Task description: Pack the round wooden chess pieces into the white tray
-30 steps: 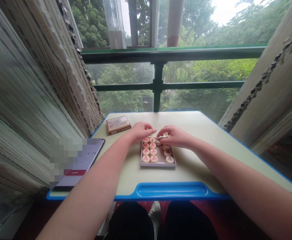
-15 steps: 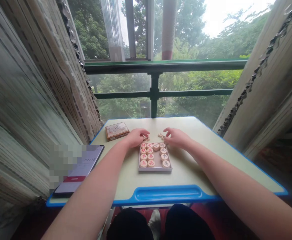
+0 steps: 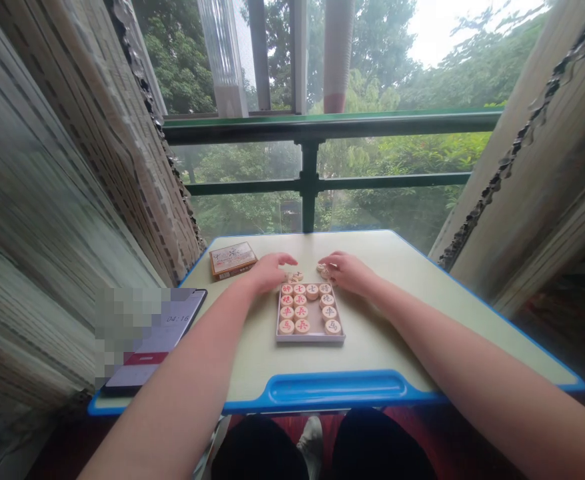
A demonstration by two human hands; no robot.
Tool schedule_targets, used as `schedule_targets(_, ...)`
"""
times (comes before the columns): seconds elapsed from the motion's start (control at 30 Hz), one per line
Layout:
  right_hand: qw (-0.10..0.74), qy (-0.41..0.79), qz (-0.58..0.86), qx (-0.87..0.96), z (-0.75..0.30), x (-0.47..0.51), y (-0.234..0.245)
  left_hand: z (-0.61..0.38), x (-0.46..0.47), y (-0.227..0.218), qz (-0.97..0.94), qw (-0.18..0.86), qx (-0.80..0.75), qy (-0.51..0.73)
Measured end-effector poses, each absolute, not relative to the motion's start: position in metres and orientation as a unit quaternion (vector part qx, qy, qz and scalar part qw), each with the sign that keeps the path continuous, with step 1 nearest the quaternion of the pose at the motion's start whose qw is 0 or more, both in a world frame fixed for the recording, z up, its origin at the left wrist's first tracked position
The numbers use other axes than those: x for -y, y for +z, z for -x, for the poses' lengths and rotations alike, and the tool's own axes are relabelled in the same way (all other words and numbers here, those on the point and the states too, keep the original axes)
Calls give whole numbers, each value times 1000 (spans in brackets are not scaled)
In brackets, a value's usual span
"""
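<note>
Hands apart, left hand (image 3: 269,272) near two loose xiangqi pieces (image 3: 296,277), right hand (image 3: 348,273) right on a couple more, most pieces already sitting in the tray (image 3: 310,339).

Head-worn view, close behind desk (image 3: 372,353), facing forward and down, toward window railing (image 3: 309,127).
</note>
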State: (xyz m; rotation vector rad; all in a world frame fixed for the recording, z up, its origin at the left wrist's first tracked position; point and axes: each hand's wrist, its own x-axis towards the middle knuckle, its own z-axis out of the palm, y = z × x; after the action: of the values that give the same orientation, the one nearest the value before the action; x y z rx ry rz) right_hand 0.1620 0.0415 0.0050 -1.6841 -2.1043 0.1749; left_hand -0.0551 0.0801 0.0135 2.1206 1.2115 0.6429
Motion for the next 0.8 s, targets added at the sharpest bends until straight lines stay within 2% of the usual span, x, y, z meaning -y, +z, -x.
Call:
schedule_targets(0.13, 209, 68, 604, 766, -163, -43, 4, 57, -79, 10, -807, 319, -460, 188)
schedule_targets(0.3, 201, 60, 610, 764, -162, -41, 5, 56, -78, 10, -815, 317, -448, 186)
schedule_targets(0.47, 201, 61, 616, 759, -162, -40, 6, 55, -81, 9, -834, 275, -444, 177)
schedule_targets(0.8, 180, 65, 617, 763, -160, -37, 10, 65, -85, 11, -833, 129, -505, 184)
